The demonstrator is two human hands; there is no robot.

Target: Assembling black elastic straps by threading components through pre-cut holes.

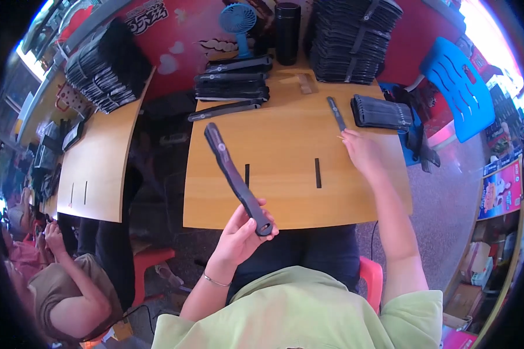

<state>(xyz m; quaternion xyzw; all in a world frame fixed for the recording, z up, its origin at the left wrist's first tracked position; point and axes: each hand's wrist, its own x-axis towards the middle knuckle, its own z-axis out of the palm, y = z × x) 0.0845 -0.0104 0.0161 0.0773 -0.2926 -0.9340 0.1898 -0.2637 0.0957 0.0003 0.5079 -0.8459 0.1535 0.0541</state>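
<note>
My left hand [241, 232] is closed round the lower end of a long black strap [232, 168], near an oval hole in that end. The strap slants up and left above the near left part of the wooden table [285, 203]. Across the table, my right hand [361, 150] reaches to a short dark grey strip [335, 112], its fingertips pinched at the strip's near end. To the right of that strip lies a bundle of black straps [381, 112]. More black straps [232, 84] are piled at the far left of the table.
Two narrow black slots or strips [318, 173] mark the tabletop. At the back stand a tall stack of black straps [355, 41], a black bottle [287, 34] and a blue fan [239, 26]. A blue chair [460, 87] is at right. Another person [75, 291] sits at left.
</note>
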